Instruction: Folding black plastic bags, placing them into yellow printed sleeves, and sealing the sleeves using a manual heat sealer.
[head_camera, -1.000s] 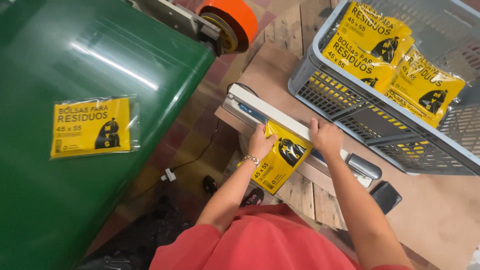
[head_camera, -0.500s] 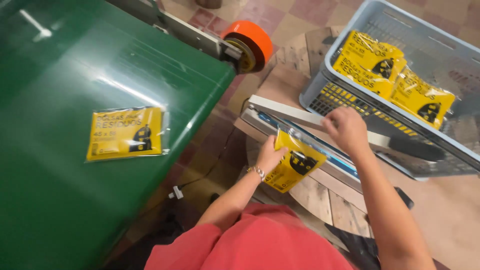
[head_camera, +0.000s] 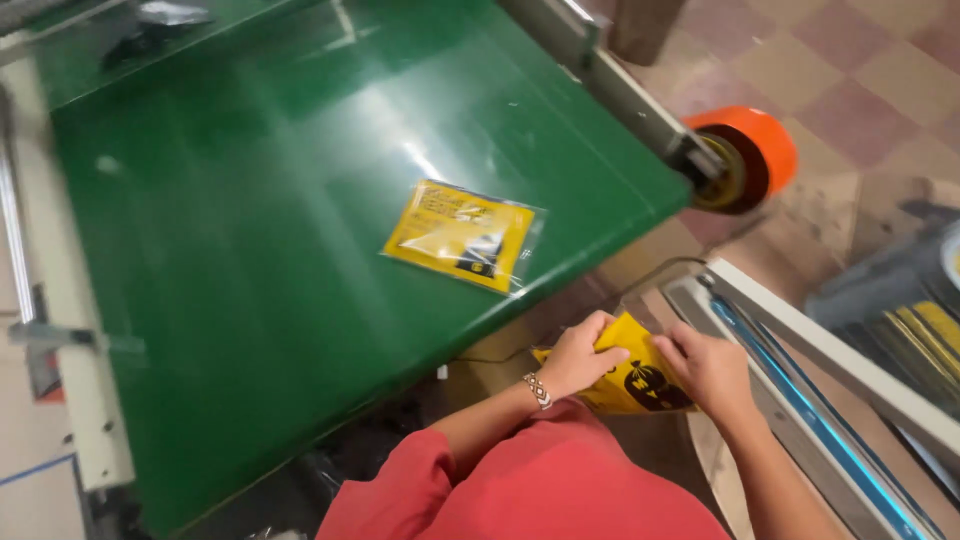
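Yellow plastic packet w/ black print (head_camera: 632, 378), clamped from both sides: left hand (head_camera: 578, 357) folded over its left top edge, right hand (head_camera: 708, 368) gripping its right side, hands close together, held in the gap between conveyor end and sealer, above the lap.

Head view, risks: slick film, so could slip from fingers & drop to floor between the machines. Right hand just beside grey bar sealer w/ blue strip (head_camera: 800, 400); fingers near that bar could get pinched or burnt if bar hot (cannot tell).

Surface & room: glossy green conveyor belt (head_camera: 250, 250) carrying a second clear-wrapped yellow packet (head_camera: 462, 235), well apart from hands. Orange roller (head_camera: 745, 160) at belt end. Chequered tile floor (head_camera: 860, 60).
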